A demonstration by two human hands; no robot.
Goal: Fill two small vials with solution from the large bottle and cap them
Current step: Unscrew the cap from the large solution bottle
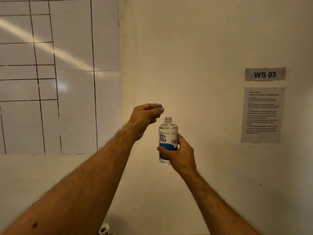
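The right hand grips the bottle around its lower half, fingers curled over the blue band of the label, holding it upright in mid-air before a cream wall. Its threaded neck stands open, uncapped. The left hand hovers just up and left of the neck, apart from it, fingers curled and pinching a blue cap at the fingertips. The label reads "re-nu" under a small line that looks like "BAUSCH + LOMB", though that print is faint. There is open room around both hands: to the left a whiteboard ruled with black grid lines ends at a vertical edge well clear of the left hand. On the wall to the right, well apart, hangs a sign reading "WS 03" above an instruction sheet whose print is too blurred to read.
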